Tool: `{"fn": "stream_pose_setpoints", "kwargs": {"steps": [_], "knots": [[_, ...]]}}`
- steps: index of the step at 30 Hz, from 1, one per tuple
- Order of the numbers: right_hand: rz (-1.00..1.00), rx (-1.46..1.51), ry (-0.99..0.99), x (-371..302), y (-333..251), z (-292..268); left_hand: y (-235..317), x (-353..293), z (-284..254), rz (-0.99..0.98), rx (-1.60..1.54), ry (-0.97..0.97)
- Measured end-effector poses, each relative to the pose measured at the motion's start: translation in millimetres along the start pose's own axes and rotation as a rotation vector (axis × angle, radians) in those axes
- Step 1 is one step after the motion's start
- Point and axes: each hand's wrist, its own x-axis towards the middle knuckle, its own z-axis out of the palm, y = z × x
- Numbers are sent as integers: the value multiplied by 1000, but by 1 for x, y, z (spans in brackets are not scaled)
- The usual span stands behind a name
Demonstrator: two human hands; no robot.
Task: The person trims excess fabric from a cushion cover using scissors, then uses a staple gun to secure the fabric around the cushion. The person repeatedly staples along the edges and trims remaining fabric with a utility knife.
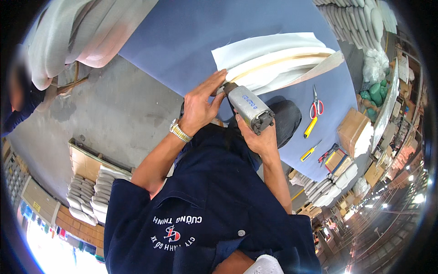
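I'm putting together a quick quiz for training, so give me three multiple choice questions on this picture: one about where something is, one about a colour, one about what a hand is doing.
1. Where do the scissors lie?
A. on the blue table
B. on the floor
C. in a box

2. What colour are the scissors' handles?
A. green
B. red
C. black

3. What is the right hand doing?
A. hanging free
B. gripping the grey power tool
C. holding scissors

Answers: 1 A, they rest on the blue surface, right of the hands. 2 B, the loops are red. 3 B, its fingers wrap the tool while the left hand presses on the white fabric piece.
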Motion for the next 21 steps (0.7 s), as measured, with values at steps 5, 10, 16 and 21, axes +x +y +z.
{"fn": "stream_pose_setpoints", "kwargs": {"steps": [5, 10, 16, 21], "knots": [[35, -10, 65, -4, -6, -1, 1, 1, 3, 4, 4, 76], [8, -44, 71, -10, -8, -2, -6, -1, 4, 39, 5, 56], [-35, -17, 52, -9, -6, -2, -3, -4, 4, 39, -6, 21], [-109, -60, 30, -10, -12, -1, -9, -6, 7, 57, -22, 28]]}}
